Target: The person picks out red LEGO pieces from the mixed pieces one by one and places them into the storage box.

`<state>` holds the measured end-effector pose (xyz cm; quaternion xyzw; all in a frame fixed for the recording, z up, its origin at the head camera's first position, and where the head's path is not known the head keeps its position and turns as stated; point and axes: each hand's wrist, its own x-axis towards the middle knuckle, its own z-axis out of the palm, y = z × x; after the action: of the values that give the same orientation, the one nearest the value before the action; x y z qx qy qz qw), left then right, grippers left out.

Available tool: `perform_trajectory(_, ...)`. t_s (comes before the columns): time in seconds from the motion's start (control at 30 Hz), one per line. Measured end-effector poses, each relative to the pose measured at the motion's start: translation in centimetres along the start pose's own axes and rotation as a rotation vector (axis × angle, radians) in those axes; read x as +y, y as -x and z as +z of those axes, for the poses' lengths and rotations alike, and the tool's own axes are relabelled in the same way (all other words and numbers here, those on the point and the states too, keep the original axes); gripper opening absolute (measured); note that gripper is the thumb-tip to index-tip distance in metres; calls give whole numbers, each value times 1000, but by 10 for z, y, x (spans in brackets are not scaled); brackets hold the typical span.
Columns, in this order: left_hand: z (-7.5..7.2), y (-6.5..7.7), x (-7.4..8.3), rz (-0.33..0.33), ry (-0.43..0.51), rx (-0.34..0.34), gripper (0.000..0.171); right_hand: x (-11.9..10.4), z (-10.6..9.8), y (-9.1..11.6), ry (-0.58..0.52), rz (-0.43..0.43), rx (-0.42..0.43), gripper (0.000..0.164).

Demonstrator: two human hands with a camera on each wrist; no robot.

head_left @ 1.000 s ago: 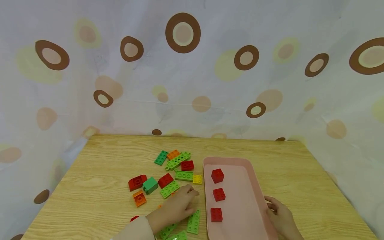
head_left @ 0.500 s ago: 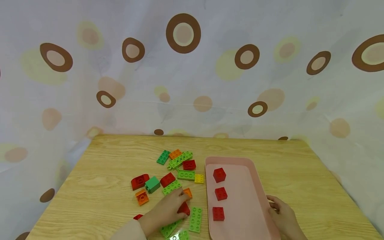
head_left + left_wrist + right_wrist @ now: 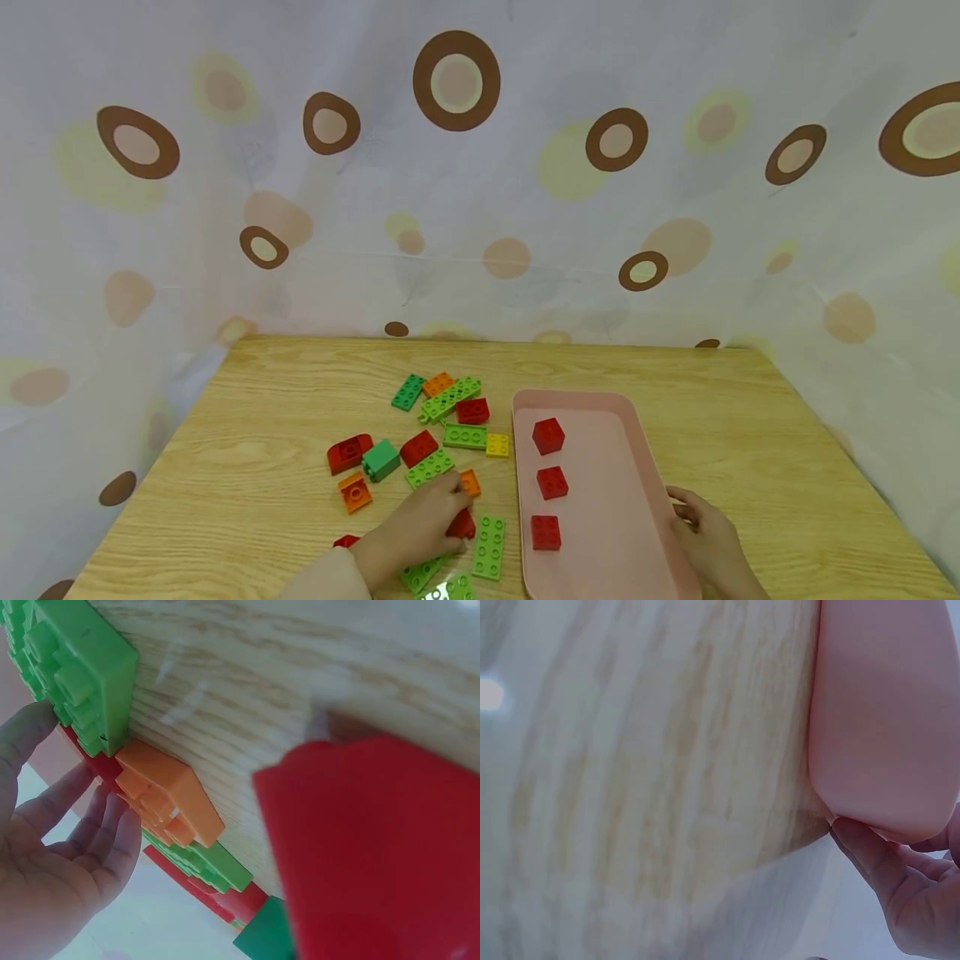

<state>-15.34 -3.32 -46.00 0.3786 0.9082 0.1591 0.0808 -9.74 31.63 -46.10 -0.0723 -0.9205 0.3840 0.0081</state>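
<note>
My left hand (image 3: 423,521) reaches into a spread of toy building bricks, its thumb and fingers round a red brick (image 3: 461,524). In the left wrist view, only a sliver of that brick shows behind an orange brick (image 3: 171,791) and a green brick (image 3: 94,671). A light green plate brick (image 3: 489,546) lies just right of the hand. To the right, my right hand (image 3: 705,533) holds the long side of a pink tray (image 3: 647,467). Its fingers meet the tray wall in the right wrist view. Three red bricks stand in a column inside the tray.
Farther back lie a yellow brick (image 3: 497,445), a dark green brick (image 3: 381,461), red bricks and several other plates. Another red brick (image 3: 375,847) looms close to the left wrist camera. A patterned cloth (image 3: 502,208) hangs behind the wooden table (image 3: 750,433).
My left hand has drawn back to the left from beside the tray, and its fingers have come round the red brick. The right hand stays on the tray. The head view shifted slightly.
</note>
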Motion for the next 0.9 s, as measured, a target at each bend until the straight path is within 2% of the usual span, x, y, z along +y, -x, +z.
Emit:
perform_trajectory(0.33, 0, -2, 3, 4, -3, -1, 30, 1, 0, -1, 11, 9, -10, 34)
perform_trajectory(0.6, 1, 0, 9, 46, -124, 43, 26, -1, -1, -1, 14, -9, 3, 34)
perform_trajectory(0.77, 4, -1, 13, 63, -62, 34, 20, -2, 0, 0, 11, -20, 18, 33)
perform_trajectory(0.9, 6, -2, 14, 52, -33, 15, 20, -1, 0, 0, 12, -12, 9, 33)
